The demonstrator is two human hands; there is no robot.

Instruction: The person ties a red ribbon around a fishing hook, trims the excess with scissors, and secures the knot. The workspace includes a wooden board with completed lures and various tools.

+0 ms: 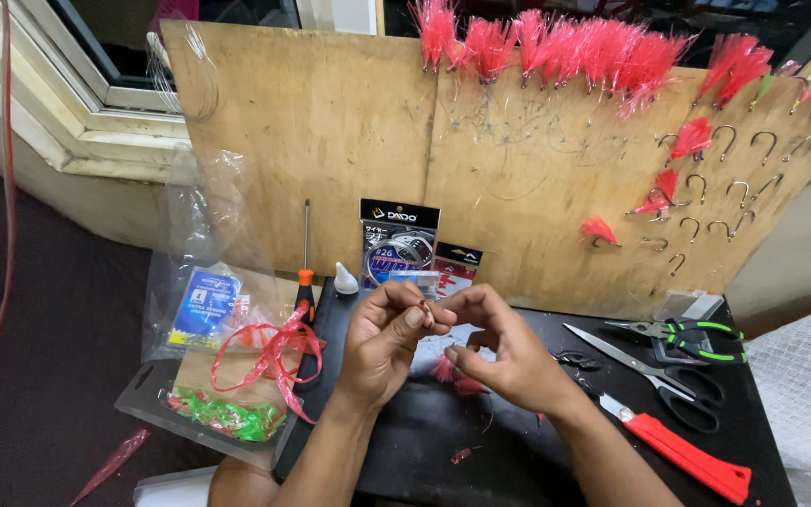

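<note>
Well into a batch, judging by the board (518, 160): a row of finished pink-feathered lures (556, 47) hung along its top edge, a few more lower right, and beside those a cluster of bare hooks (734, 178) not yet dressed. One more piece in hand now — a small hook (426, 313) with a reddish wrap, held up above the black worktop (518, 451), just in front of the line packets (398, 244). Feather bits (452, 374) lying pink on the worktop below, seemingly the supply for it.

Left hand (382, 343) raised, wrist bent, thumb and forefinger pinched shut on the hook. Right hand (509, 352) close beside — fingertips touching at the hook, thumb and forefinger closed there as if on thread too fine to see, remaining fingers curled under. Both forearms rising from the lower edge, converging.

Scissors (659, 376), green pliers (696, 333), red knife (687, 455) lying to the right, untouched; screwdriver (305, 272) and red ribbon (269, 352) to the left.
</note>
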